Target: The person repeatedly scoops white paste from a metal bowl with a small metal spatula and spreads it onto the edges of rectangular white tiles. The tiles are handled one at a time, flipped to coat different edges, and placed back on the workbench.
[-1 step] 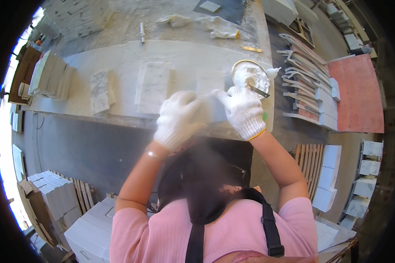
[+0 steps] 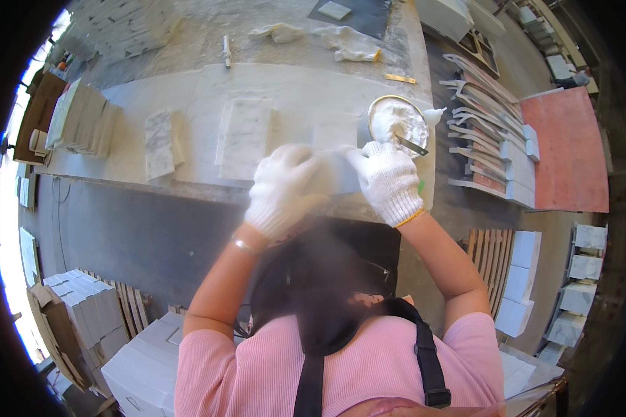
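Note:
My left hand (image 2: 280,187), in a white knit glove, hovers at the table's near edge with its fingers curled inward. A blurred pale patch beside the fingers hides what they grip, if anything. My right hand (image 2: 389,177), gloved the same way, is closed just below a round tub of white paste (image 2: 405,117). One digit of it points left toward the other hand. Across the tub lies a putty knife (image 2: 412,145) with a dark blade; I cannot tell whether my right fingers touch it. Pale marbled tiles (image 2: 247,135) lie left of my hands, and another tile (image 2: 335,131) sits beyond them.
More tiles (image 2: 161,142) lie on the worktable (image 2: 195,87), with a tile stack (image 2: 82,118) at its left end. Farther back are a white marker-like stick (image 2: 226,52) and a loose glove (image 2: 355,45). Curved strips (image 2: 476,118) stand right of the table. White boxes (image 2: 146,361) are near me.
My right hand has shifted very slightly to the right and down. The left hand and the things on the table look the same.

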A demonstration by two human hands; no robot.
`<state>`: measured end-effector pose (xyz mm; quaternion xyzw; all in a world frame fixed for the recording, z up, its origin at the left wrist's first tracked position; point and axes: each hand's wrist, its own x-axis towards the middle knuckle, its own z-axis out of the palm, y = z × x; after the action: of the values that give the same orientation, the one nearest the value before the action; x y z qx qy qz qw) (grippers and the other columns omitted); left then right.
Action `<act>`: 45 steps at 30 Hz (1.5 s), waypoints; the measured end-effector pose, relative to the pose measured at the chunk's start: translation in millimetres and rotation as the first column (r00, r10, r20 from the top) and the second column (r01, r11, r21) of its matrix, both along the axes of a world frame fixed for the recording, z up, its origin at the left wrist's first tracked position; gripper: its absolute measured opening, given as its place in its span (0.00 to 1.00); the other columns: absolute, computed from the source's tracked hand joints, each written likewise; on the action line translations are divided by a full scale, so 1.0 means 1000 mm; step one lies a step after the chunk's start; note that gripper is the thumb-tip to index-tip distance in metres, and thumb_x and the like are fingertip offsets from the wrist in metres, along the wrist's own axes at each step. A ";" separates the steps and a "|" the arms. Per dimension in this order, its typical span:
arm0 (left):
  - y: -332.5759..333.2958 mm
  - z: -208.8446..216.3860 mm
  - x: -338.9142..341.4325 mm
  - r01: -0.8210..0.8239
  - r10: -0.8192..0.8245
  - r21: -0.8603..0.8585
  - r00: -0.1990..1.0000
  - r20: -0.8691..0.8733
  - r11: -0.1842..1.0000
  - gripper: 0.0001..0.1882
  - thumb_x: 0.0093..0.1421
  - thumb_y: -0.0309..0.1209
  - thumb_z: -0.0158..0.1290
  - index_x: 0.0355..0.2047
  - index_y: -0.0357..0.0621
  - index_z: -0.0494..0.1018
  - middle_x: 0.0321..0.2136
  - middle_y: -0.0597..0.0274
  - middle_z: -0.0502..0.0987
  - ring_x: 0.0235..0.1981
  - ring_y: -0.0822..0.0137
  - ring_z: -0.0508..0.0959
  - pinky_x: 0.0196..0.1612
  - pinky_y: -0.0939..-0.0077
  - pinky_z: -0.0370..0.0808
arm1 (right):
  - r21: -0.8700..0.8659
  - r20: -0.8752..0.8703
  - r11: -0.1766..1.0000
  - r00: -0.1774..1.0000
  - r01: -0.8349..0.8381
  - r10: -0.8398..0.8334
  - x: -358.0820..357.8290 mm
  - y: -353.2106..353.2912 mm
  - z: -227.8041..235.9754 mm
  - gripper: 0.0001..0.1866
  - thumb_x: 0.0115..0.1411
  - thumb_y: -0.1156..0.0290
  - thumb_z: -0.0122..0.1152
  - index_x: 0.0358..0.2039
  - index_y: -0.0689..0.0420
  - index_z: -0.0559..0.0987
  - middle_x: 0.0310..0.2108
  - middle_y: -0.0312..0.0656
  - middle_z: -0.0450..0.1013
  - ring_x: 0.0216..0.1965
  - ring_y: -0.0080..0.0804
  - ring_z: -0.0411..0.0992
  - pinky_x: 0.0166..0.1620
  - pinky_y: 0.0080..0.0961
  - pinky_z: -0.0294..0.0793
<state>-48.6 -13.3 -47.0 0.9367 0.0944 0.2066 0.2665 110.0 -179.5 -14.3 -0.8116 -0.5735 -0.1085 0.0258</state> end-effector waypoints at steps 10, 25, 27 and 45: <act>0.002 0.000 0.001 0.023 -0.023 0.017 1.000 0.011 1.000 0.32 0.42 0.39 0.73 0.50 0.52 0.80 0.51 0.57 0.78 0.55 0.49 0.76 0.55 0.52 0.74 | 0.131 -0.024 0.991 1.000 -0.008 0.011 0.018 0.002 -0.016 0.19 0.57 0.73 0.61 0.48 0.44 0.87 0.31 0.36 0.77 0.35 0.40 0.77 0.39 0.39 0.78; -0.003 0.017 -0.006 -0.137 0.093 -0.138 0.953 -0.289 0.981 0.42 0.51 0.42 0.71 0.65 0.44 0.70 0.56 0.43 0.78 0.57 0.39 0.77 0.56 0.50 0.77 | 0.290 -0.150 0.937 0.976 0.197 -0.159 0.088 0.031 -0.006 0.17 0.63 0.56 0.67 0.48 0.49 0.88 0.59 0.48 0.77 0.60 0.53 0.74 0.63 0.45 0.72; -0.004 0.026 0.002 -0.153 0.078 -0.148 0.904 -0.421 0.977 0.44 0.51 0.43 0.71 0.67 0.46 0.69 0.53 0.43 0.79 0.55 0.40 0.79 0.54 0.50 0.78 | 0.358 -0.219 0.929 0.976 0.100 -0.021 0.062 0.011 -0.003 0.16 0.65 0.55 0.65 0.47 0.49 0.87 0.59 0.49 0.75 0.59 0.51 0.72 0.63 0.49 0.68; -0.055 0.026 -0.034 0.046 0.012 -0.975 0.999 0.050 0.217 0.25 0.66 0.28 0.59 0.61 0.31 0.74 0.47 0.58 0.83 0.45 0.68 0.81 0.49 0.73 0.79 | 0.294 -0.497 0.932 0.867 0.211 -0.039 -0.036 -0.022 -0.006 0.37 0.68 0.45 0.61 0.71 0.54 0.70 0.75 0.53 0.59 0.77 0.60 0.50 0.77 0.49 0.49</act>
<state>-82.2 -68.3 -21.3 0.5598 0.1863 0.1208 0.7983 73.6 -201.0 -20.4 -0.8320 -0.4667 -0.0008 0.3000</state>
